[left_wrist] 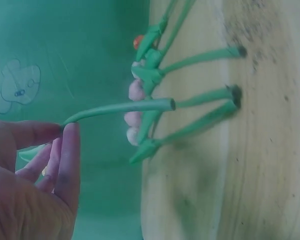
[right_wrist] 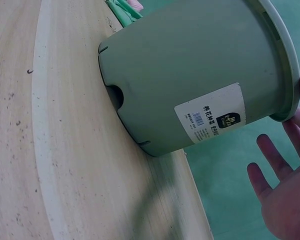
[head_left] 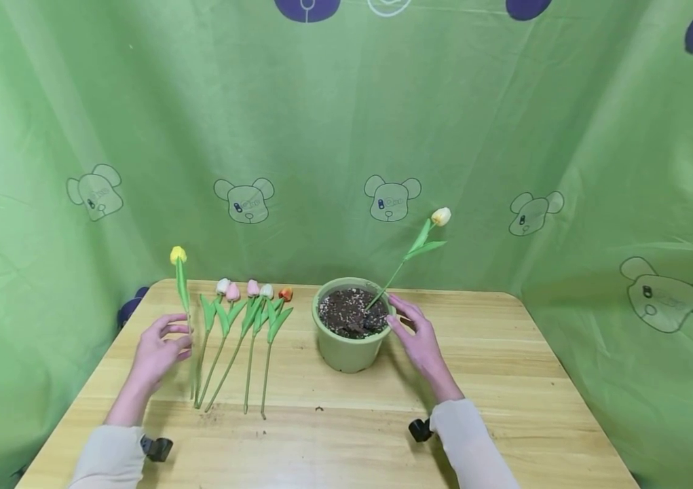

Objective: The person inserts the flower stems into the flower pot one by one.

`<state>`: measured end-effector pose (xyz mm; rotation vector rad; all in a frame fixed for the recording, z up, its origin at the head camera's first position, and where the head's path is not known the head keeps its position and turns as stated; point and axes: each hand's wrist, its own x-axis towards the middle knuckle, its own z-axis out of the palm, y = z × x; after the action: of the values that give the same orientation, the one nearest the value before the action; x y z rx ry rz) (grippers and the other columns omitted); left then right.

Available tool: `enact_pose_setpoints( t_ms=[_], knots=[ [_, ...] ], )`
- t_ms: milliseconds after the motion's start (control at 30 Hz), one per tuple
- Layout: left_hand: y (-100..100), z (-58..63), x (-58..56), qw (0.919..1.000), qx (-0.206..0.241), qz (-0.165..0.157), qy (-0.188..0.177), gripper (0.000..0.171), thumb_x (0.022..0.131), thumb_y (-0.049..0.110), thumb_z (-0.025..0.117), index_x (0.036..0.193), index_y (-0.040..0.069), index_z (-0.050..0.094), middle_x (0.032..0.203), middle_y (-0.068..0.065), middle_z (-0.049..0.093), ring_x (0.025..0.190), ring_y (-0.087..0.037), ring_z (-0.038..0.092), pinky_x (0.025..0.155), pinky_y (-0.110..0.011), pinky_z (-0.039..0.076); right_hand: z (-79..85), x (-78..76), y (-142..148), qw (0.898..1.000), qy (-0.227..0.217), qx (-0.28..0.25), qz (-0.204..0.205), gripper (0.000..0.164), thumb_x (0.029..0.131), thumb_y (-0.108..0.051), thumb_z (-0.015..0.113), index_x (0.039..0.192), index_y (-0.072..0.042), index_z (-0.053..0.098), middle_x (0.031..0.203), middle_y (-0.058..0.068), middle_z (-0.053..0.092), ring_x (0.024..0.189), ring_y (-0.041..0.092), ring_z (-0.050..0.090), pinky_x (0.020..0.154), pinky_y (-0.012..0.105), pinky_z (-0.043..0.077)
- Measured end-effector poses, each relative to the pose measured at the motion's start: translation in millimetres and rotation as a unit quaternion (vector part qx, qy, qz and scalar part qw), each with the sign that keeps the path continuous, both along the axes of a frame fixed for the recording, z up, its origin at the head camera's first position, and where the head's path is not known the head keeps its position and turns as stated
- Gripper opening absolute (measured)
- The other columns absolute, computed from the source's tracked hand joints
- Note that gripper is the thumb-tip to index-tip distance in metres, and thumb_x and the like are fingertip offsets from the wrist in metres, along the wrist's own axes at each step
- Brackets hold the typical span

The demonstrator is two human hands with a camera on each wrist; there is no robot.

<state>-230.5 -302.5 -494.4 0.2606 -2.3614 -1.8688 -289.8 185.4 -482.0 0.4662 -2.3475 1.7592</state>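
Observation:
My left hand (head_left: 159,350) pinches the stem of a yellow tulip (head_left: 178,255) between thumb and fingers, its bloom pointing up. The lower stem (left_wrist: 125,106) sticks out past the fingertips in the left wrist view, its cut end above the table. At the right side of a green flowerpot (head_left: 349,356), my right hand (head_left: 422,343) touches the rim with thumb and fingertips; its other fingers (right_wrist: 272,155) stretch out beside the pot. One cream tulip (head_left: 441,216) stands in the dark soil (head_left: 346,314), leaning right; its stem's lower end is hidden in the soil.
Several tulips with white, pink (head_left: 252,288) and orange (head_left: 286,294) blooms lie side by side left of the pot, stems toward me. A green curtain (head_left: 322,136) hangs behind the wooden table (head_left: 480,353). Soil crumbs (head_left: 319,409) dot the tabletop.

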Motion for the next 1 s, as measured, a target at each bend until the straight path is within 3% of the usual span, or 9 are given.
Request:
enact_pose_setpoints(
  t_ms=[300,533,733,1000],
  knots=[
    [18.1,13.7,2.9,0.9992,0.022,-0.012,0.030,0.055,0.098,-0.002,0.062,0.149,0.001,0.044,0.124,-0.015,0.057,0.080,-0.007,0.068,0.083,-0.033,0.066,0.2,1.0,1.2,1.000,0.003,0.002,-0.003,0.048,0.102,-0.007,0.063,0.148,0.000,0.052,0.155,0.024,0.047,0.139,0.046,0.046,0.121,0.067,0.034],
    [36.1,26.3,3.5,0.9974,0.037,-0.022,0.058,0.050,0.098,-0.002,0.062,0.146,0.001,0.047,0.112,-0.002,0.059,0.081,-0.007,0.069,0.079,-0.031,0.067,-1.3,0.2,1.2,1.000,0.007,-0.001,-0.005,0.048,0.102,-0.007,0.063,0.147,0.002,0.052,0.154,0.024,0.048,0.138,0.046,0.046,0.120,0.067,0.034],
    [52.0,36.3,1.4,0.9948,0.056,-0.033,0.079,0.048,0.098,0.000,0.064,0.144,0.002,0.049,0.115,-0.006,0.058,0.083,-0.007,0.069,0.079,-0.032,0.067,-0.7,0.6,1.2,1.000,0.008,-0.001,-0.005,0.047,0.102,-0.006,0.063,0.147,0.003,0.052,0.154,0.025,0.048,0.138,0.046,0.047,0.120,0.067,0.035],
    [75.5,53.2,-2.8,0.9902,0.084,-0.049,0.101,0.048,0.098,-0.002,0.064,0.144,0.000,0.048,0.112,-0.001,0.058,0.085,-0.007,0.069,0.078,-0.032,0.067,-0.4,-0.6,-0.3,1.000,0.003,-0.002,-0.002,0.049,0.102,-0.008,0.063,0.148,0.003,0.050,0.155,0.024,0.047,0.139,0.045,0.046,0.121,0.064,0.035]
  ],
)
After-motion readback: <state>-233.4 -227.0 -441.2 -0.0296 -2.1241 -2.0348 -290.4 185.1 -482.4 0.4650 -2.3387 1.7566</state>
